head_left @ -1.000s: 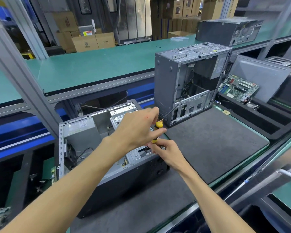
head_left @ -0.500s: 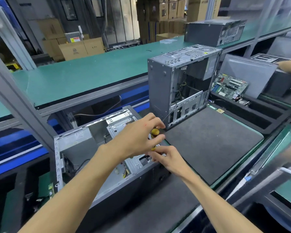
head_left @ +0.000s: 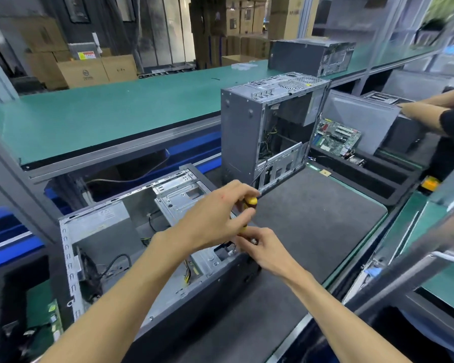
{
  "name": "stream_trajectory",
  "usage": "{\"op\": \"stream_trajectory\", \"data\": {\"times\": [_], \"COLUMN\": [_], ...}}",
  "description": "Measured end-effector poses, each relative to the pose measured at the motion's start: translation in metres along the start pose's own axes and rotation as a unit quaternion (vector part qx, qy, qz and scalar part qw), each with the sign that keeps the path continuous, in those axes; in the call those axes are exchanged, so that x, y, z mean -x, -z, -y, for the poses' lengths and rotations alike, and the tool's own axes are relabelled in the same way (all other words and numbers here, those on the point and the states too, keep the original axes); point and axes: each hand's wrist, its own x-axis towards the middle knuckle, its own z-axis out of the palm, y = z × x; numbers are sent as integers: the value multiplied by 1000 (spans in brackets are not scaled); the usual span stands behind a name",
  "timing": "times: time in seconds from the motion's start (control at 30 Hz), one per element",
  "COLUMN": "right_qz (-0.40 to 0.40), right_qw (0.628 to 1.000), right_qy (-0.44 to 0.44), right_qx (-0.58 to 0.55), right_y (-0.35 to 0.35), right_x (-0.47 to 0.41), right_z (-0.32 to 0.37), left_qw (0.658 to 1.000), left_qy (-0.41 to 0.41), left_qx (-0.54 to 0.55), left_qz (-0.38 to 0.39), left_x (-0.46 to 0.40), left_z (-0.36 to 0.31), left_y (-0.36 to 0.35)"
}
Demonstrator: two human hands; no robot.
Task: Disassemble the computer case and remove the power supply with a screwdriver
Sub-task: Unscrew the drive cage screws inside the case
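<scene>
Head view only. Screwdriver point(head_left: 249, 205), yellow-handled, is held upright over the open case point(head_left: 147, 247), which is laid on its side on the dark mat point(head_left: 315, 226) of the surface. The handle's top is wrapped by the curled fingers of the left hand point(head_left: 215, 218), so that only the yellow cap and a strip of handle are seen beside the knuckles. Just below, the right hand point(head_left: 262, 248) is set against the lower end of the tool, fingertips pinched round it at the case's front corner; the tip itself is hidden by the fingers. Both grips are thus closed on the tool, one above the other and touching. The power supply point(head_left: 100, 218) is seated at the far left end of the case, well apart from both hands, with loose cables trailing beside it. A second case point(head_left: 249, 132) is stood upright behind the hands, its side open. A motherboard point(head_left: 336, 138) is propped in a black tray to the right, and another person's arms point(head_left: 430, 111) are seen at the right edge.
</scene>
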Motion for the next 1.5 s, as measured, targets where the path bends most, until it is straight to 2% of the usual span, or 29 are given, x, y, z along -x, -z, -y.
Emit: {"op": "stream_trajectory", "data": {"times": [0.07,0.2,0.23,0.3,0.37,0.47,0.53,0.6,0.83,1.1,1.5], "right_qz": [-6,-34,-40,-55,-66,-54,-37,-25,2,-36,-21], "right_qw": [1000,999,999,998,996,993,992,990,988,983,988], "right_qy": [-2,-1,-2,4,14,31,38,45,24,63,-26], "right_qx": [16,10,12,36,66,98,114,128,154,171,152], "right_y": [-2,-4,-5,-6,-7,-6,-4,-3,-4,-8,-6], "right_x": [-2,-2,-2,-1,-1,-2,-3,-4,-11,-16,-15], "right_z": [-1,-8,-10,-13,-18,-23,-24,-24,-15,-10,-2], "left_qw": [999,983,985,991,983,979,978,983,990,991,987], "left_qy": [-9,40,56,113,168,201,190,159,132,125,153], "left_qx": [-30,-166,-148,-32,39,-38,-44,-44,6,21,38], "left_qz": [-12,-65,-66,-71,-70,26,74,85,49,49,42], "left_x": [-3,-9,-7,-2,10,31,42,48,51,49,45], "left_z": [5,5,8,17,34,62,74,80,79,73,80], "left_y": [0,-7,-9,-12,-23,-47,-62,-73,-77,-70,-72]}}
